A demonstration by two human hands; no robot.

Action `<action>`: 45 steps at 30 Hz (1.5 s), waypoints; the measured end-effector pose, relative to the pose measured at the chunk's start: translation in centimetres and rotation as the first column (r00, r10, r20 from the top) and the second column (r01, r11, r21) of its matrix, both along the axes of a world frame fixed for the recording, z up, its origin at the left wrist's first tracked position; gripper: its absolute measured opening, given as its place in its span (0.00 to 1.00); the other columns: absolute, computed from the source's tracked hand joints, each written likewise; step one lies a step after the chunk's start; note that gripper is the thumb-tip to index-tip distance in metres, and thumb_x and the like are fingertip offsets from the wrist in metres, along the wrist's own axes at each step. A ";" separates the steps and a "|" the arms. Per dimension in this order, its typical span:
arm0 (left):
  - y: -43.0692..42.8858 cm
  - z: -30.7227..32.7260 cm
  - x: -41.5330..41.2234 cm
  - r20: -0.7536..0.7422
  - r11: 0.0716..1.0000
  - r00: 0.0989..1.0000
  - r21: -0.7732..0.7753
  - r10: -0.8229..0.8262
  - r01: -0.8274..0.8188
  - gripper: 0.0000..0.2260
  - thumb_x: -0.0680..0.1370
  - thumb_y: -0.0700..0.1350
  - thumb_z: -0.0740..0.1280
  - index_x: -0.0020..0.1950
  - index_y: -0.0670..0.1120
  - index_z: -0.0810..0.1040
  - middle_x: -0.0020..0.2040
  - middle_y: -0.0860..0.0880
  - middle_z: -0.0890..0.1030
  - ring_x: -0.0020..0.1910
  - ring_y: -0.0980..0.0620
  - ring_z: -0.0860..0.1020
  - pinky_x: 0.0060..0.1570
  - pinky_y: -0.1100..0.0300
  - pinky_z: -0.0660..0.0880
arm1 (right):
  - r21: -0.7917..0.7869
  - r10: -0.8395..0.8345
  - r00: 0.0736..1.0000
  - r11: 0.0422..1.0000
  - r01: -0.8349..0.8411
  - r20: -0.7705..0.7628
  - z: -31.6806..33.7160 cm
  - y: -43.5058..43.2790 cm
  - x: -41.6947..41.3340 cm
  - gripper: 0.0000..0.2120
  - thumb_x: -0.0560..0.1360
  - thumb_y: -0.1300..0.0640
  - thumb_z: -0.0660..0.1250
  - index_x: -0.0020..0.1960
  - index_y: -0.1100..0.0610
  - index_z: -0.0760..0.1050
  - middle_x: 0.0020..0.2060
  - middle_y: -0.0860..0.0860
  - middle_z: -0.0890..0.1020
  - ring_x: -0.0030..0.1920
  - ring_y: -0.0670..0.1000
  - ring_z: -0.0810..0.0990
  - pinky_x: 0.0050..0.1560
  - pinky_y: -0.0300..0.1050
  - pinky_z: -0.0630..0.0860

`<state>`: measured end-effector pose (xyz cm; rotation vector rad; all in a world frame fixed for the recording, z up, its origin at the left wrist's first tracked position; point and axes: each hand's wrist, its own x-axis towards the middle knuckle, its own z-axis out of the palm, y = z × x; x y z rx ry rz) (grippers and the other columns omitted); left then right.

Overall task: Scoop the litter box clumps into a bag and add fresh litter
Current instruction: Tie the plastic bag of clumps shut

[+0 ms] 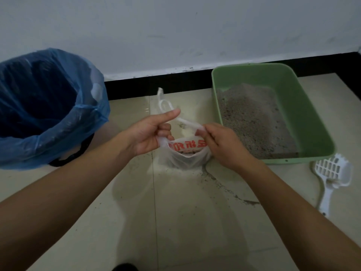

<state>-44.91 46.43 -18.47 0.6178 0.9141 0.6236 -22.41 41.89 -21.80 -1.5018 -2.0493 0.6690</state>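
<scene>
While left hand (150, 133) and right hand (220, 147) pinch twisted handles (187, 124), thin crinkly bag (187, 160), grainy grey litter (252, 122)

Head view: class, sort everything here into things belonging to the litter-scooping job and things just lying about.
Job: white plastic bag, left hand, right hand, green litter box, grey litter, white scoop.
Lying about: blue-lined bin, scattered grit on tiles.

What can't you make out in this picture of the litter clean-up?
Head view only.
- Contents of the white bag: hidden by crumpled film and the left hand and right hand gripping its handles.
- Its red print: folded, unreadable.
- Inside of the blue-lined bin: too dark, cut off by left edge.
- Clumps in the litter box: too small, dim.
</scene>
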 end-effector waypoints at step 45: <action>-0.2 0.5 -1.0 0.092 0.985 0.994 0.156 0.056 -0.070 0.12 0.80 0.41 0.61 0.60 0.39 0.77 0.43 0.48 0.82 0.30 0.58 0.74 0.33 0.64 0.76 | -0.522 -0.225 0.948 0.850 0.076 -0.227 2.8 0.5 -1.0 0.10 0.74 0.53 0.73 0.52 0.57 0.80 0.45 0.48 0.81 0.43 0.46 0.78 0.46 0.45 0.77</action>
